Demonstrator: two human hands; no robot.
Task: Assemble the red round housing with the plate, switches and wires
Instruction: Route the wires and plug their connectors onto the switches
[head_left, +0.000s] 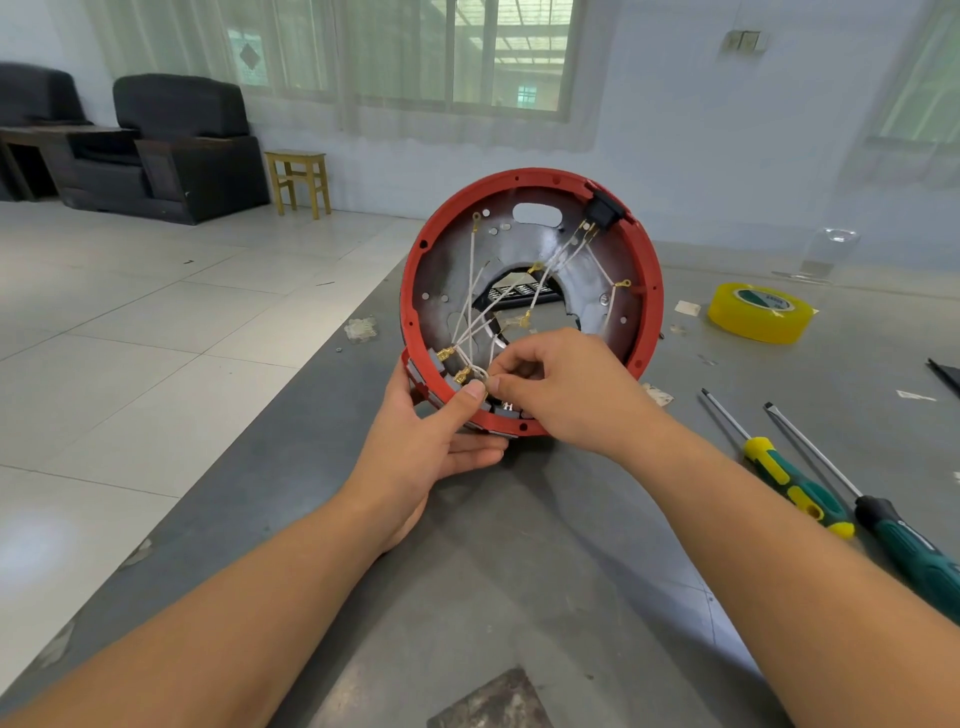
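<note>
Housing (655, 291) pos.?
— Q: Red round housing, where?
— A: Held up on edge above the grey tabletop (519, 561), open side facing the camera, lower rim near the tabletop. Centre of view.

— Q: Plate?
— A: Grey metal plate (452, 270) seated inside the housing, w/ a large central cut-out and an oval slot near the top.

— Q: Switches?
— A: Black switch (602, 210) in the rim, upper right. Grey switch bodies at the lower-left rim, partly hidden by the hands; count can't be read.

— Q: Wires?
— A: White wires (475, 312) w/ brass terminals cross the plate, running from the upper-right switch and plate holes down to the lower left. Some terminals hang loose over the cut-out.

— Q: L hand?
— A: Left hand (426, 441) grips the lower-left rim from below, thumb over the front edge, fingers curled under.

— Q: R hand?
— A: Right hand (556, 384) reaches in from the right, fingers together, pinching a wire end just beside the left thumb. Terminal under the fingertips not visible.

— Q: Other items?
— A: Two green/yellow-handled screwdrivers (800, 493) lie on the tabletop at right, side by side. Yellow tape roll (759, 312) farther back right. Clear plastic stand behind it. Dark armchairs (182, 145) and a wooden stool (301, 179) on the tiled floor, rear left.
</note>
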